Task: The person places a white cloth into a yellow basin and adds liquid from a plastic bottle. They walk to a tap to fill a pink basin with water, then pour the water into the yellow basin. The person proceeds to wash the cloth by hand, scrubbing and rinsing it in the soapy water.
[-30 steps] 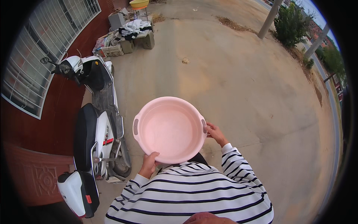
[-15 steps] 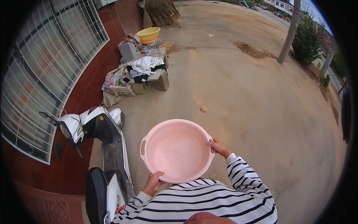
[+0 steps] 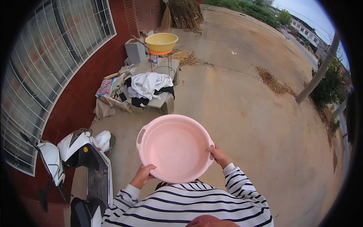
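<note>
A round pink plastic basin is held in front of my body, its inside facing up. It seems to hold clear water, though the level is hard to make out. My left hand grips the near left rim, thumb on top and the other fingers hidden beneath. At the right side my right hand is closed round the rim by the grip slot, its thumb over the edge. The other grip slot, at the far left of the rim, is free of any hand.
Ahead on the left, white and black clothes lie on a low stone bench. Beyond them a yellow basin sits on an orange-topped stand. A white scooter stands close at my left, beside the barred window. A pole rises far right.
The bench, clothes and yellow basin appear larger and nearer, while the scooter has slid toward the lower left. Both hands keep their grip on the pink basin.
</note>
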`<state>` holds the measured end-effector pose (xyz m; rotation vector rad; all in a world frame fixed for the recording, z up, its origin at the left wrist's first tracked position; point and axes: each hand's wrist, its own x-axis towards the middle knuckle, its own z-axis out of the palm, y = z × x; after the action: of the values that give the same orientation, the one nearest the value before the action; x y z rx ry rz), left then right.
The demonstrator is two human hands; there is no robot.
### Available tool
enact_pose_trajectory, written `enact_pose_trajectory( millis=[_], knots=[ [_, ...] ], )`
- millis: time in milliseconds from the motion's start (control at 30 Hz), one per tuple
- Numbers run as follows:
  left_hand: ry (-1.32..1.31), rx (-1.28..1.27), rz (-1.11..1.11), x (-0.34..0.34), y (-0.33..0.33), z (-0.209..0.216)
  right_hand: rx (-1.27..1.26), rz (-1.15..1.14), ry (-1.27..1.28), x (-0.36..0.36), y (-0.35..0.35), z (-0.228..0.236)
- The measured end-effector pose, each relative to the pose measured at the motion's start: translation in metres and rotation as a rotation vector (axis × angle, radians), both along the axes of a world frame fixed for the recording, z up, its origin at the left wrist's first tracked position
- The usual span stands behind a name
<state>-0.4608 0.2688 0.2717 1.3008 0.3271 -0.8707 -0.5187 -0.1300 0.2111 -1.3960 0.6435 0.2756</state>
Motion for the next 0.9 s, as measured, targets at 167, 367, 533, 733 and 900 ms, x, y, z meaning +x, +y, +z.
enact_pose_trajectory(
  millis=[167,367,533,733,900],
  knots=[
    [-0.03,0.032,0.046,0.15,-0.068,0.018,0.128,-0.127,-0.114,0.163,-0.052,0.033],
    [-0.003,-0.067,0.167,0.295,-0.14,0.013,0.146,0.101,-0.086,0.342,-0.148,0.018],
    [-0.049,-0.063,0.356,0.397,-0.194,0.041,0.476,0.174,-0.141,0.517,-0.208,0.049],
    [-0.082,-0.058,0.557,0.505,-0.227,0.059,0.392,0.135,-0.196,0.728,-0.262,0.016],
    [-0.155,0.06,0.756,0.579,-0.238,0.08,0.373,0.182,-0.21,0.902,-0.259,-0.013]
  ],
)
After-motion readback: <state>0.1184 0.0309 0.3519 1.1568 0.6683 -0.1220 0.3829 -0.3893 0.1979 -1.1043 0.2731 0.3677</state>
